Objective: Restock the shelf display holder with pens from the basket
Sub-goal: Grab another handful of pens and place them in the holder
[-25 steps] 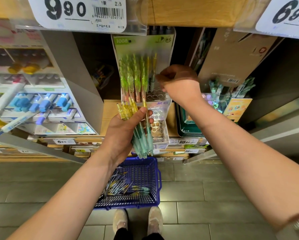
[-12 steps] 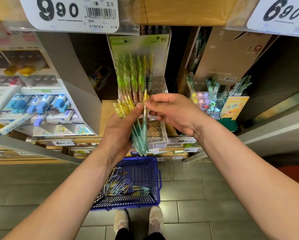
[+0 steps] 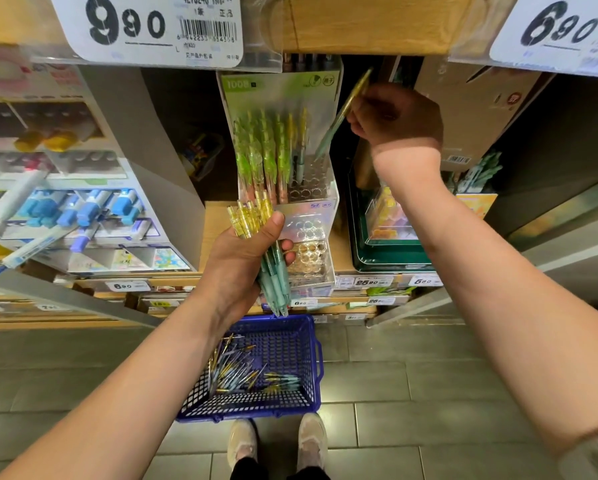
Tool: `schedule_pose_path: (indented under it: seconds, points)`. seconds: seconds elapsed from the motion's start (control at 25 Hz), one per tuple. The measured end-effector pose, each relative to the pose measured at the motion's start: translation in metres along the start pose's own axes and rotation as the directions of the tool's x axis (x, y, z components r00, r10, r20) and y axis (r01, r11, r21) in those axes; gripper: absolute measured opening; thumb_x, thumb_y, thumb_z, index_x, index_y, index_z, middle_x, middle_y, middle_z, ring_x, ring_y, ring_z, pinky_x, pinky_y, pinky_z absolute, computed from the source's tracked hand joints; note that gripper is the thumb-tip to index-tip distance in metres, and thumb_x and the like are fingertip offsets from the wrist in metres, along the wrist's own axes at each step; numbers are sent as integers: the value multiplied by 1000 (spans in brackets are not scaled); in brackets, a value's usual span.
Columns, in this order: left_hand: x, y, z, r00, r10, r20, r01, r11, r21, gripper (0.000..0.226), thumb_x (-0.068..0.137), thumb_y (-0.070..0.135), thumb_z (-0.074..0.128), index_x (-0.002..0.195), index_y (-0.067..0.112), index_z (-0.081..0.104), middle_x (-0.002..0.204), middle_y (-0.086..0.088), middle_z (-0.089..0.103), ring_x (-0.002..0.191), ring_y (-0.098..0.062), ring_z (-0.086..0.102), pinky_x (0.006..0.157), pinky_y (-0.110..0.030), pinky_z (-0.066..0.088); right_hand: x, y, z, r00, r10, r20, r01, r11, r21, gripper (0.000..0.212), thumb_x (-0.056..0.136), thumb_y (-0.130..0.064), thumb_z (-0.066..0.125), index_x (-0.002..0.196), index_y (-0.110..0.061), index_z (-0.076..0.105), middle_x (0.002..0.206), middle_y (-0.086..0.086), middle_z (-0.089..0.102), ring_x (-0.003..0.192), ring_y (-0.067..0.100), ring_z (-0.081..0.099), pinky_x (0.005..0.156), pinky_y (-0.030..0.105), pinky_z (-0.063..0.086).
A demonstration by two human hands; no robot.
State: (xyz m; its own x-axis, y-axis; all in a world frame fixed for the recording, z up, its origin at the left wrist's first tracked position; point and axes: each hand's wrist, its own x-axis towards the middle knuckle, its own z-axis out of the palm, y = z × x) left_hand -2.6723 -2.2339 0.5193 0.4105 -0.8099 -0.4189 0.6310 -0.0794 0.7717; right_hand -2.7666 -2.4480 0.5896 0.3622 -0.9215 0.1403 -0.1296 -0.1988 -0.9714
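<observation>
A clear stepped display holder [image 3: 322, 216] stands on the wooden shelf, its back rows filled with green-topped and yellow-topped pens [image 3: 266, 150]. My left hand [image 3: 245, 258] grips a bundle of yellow-capped pens [image 3: 256, 216] with teal grips, just in front of the holder. My right hand [image 3: 394, 119] is raised at the holder's upper right and holds a single pen [image 3: 339, 119] tilted, tip down over the empty holes in the right back row. On the floor below sits a blue basket [image 3: 290, 344] with several loose pens [image 3: 235, 372].
A marker display [image 3: 83, 209] fills the shelf to the left. A green tray with small items [image 3: 387, 244] and a brown carton [image 3: 470, 109] stand to the right. Price tags [image 3: 145, 26] hang from the shelf above. My shoes [image 3: 277, 441] are by the basket.
My right hand took one pen from the bundle in my left hand and lifted it up and right, to above the holder's right back row. The left hand stayed put.
</observation>
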Motion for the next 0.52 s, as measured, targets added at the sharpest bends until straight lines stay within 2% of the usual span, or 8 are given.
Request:
schedule_pose_path:
  seconds: [0.12, 0.28, 0.44, 0.52]
  points:
    - [1, -1, -3, 1000, 12, -9, -12, 1000, 3, 31, 83, 30, 80, 100, 12, 60, 72, -6, 62, 64, -20, 60, 63, -31, 56, 3, 6, 10, 997, -70, 42, 78, 975, -208, 13, 92, -20, 70, 104, -17, 75, 95, 3, 77, 89, 18, 74, 90, 39, 58]
    - [2, -1, -5, 1000, 28, 5, -28, 1000, 3, 33, 83, 32, 81, 102, 13, 61, 74, -4, 62, 64, -18, 60, 61, -29, 56, 2, 8, 20, 982, -131, 139, 176, 906, -385, 19, 92, -24, 69, 108, -17, 76, 99, -4, 76, 88, 6, 68, 88, 20, 51]
    - [1, -2, -6, 999, 45, 24, -45, 999, 0, 15, 84, 31, 79, 90, 20, 70, 77, -1, 64, 66, -16, 61, 62, -29, 55, -3, 20, 24, 972, -61, 227, 172, 843, -510, 20, 94, -26, 65, 110, -20, 76, 102, -5, 76, 91, 7, 67, 81, 13, 47]
    - [0, -3, -6, 999, 42, 33, -42, 999, -3, 12, 84, 29, 79, 89, 21, 72, 78, 0, 65, 67, -16, 61, 62, -29, 56, -6, 24, 23, 972, -25, 234, 147, 842, -519, 19, 95, -25, 64, 107, -18, 76, 98, -3, 76, 89, 10, 70, 83, 17, 52]
